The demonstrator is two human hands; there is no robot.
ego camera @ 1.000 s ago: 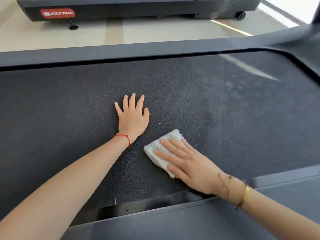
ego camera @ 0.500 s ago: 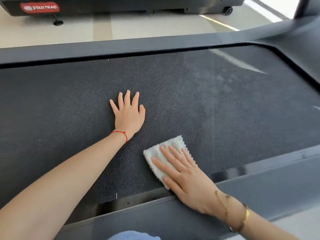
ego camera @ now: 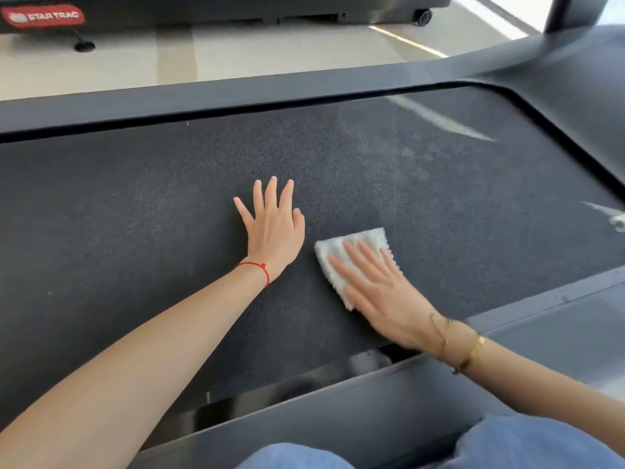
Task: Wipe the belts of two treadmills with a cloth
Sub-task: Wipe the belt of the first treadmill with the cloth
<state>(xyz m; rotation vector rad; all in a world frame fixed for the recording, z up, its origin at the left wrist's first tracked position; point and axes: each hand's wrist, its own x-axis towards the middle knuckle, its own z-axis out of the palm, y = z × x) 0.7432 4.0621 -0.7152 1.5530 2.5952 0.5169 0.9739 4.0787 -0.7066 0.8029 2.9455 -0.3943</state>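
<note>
A dark, grainy treadmill belt (ego camera: 135, 231) fills most of the view. My left hand (ego camera: 275, 231) lies flat on it near the middle, fingers spread and straight, a red string on the wrist. Just to its right, my right hand (ego camera: 382, 292) presses a folded white cloth (ego camera: 355, 245) onto the belt with straight fingers; gold bracelets circle that wrist. The cloth's far edge and left corner show beyond my fingers. A second treadmill (ego camera: 203, 11) with a red label stands across the floor at the top.
Dark side rails (ego camera: 203, 96) frame the belt at the far and near edges. A pale tiled floor (ego camera: 270, 52) lies between the two machines. An upright post (ego camera: 558, 11) rises at the top right. My blue-jeaned knees (ego camera: 524, 445) show at the bottom.
My right hand has slid the cloth to the right and slightly away from me along the belt. My left hand has stayed planted. My knees have come into view at the bottom.
</note>
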